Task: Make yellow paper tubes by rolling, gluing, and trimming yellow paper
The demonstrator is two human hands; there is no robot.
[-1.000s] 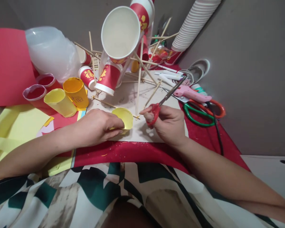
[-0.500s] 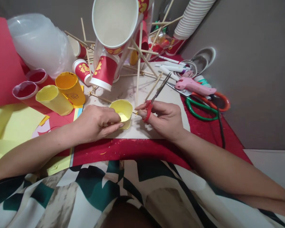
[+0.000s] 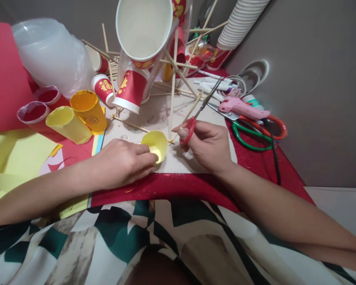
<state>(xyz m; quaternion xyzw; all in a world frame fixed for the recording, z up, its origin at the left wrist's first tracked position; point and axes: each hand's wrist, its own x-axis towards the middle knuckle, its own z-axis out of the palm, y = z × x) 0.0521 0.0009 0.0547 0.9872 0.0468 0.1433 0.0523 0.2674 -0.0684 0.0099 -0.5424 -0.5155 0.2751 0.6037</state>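
My left hand (image 3: 130, 160) grips the near wall of a short yellow paper cup (image 3: 153, 143), fingers inside its rim. The cup tilts, so its pale inside bottom shows. Just to its right, my right hand (image 3: 206, 142) holds small red-handled scissors (image 3: 191, 128) by the loops, blades pointing up and away, close together. A thin wooden stick end (image 3: 171, 142) lies between the cup and my right fingertips. Both hands are over a white board (image 3: 195, 168) on a red cloth (image 3: 166, 186).
Orange (image 3: 88, 111), yellow (image 3: 68, 124) and red paper cylinders (image 3: 32, 118) stand at left. A wooden stick frame (image 3: 174, 79) and red paper cups (image 3: 132, 85) rise ahead. At right lie a pink glue gun (image 3: 243, 107) and larger scissors (image 3: 252, 138). A grey wall (image 3: 320, 99) bounds the right.
My left hand has tipped the yellow cup and shifted it slightly right and nearer. The small scissors have swung slightly right and up, with my right hand lifted off the stick end.
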